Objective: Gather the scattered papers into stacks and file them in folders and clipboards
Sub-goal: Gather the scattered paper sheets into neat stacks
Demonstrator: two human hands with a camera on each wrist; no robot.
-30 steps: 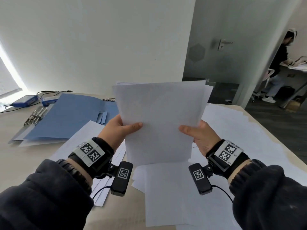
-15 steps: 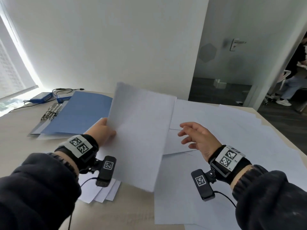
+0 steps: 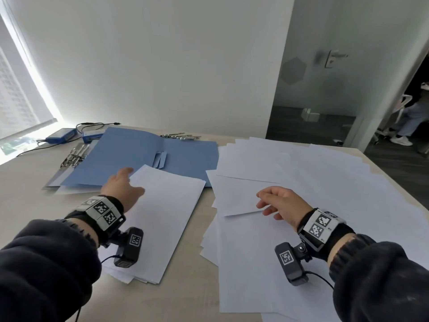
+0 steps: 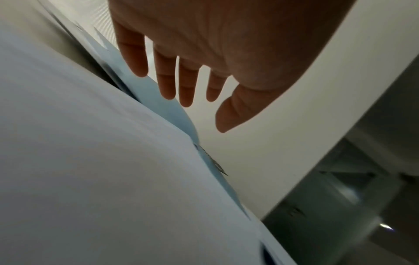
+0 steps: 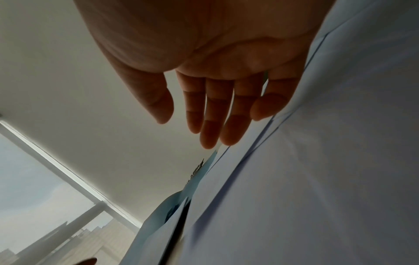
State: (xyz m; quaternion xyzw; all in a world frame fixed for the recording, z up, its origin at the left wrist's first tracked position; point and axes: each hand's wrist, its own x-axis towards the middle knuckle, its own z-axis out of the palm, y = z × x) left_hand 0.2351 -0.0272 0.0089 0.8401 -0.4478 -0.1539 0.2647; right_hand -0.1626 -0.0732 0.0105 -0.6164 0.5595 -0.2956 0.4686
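White paper, left grip: the left hand (image 3: 121,188) lies with fingers straight and slack over the far corner of the gathered stack (image 3: 160,219); it holds nothing (the left wrist view shows all five digits spread above the sheet).
Right grip: the right hand (image 3: 284,203) hovers with loosely bent fingers over the scattered sheets (image 3: 313,182), near a raised paper edge, pinching nothing that I can see.
Why so placed: the stack lies squared on the bench (image 3: 23,205) just in front of the blue folder (image 3: 130,156), likely so it can slide straight into it; the flat left palm looks set to steady it while the right reaches for more.
Where the papers are: one tidy stack on the left partly overlapping the folder's near edge, a few loose leaves poking out beneath its near end, and a broad overlapping spread on the right.
Counts: one open blue folder; two clusters of metal clips (image 3: 74,155); two small blue devices (image 3: 61,135) with cables by the window; loose sheets too overlapped to count.
Progress, as I judge it: most sheets are not yet gathered or filed.
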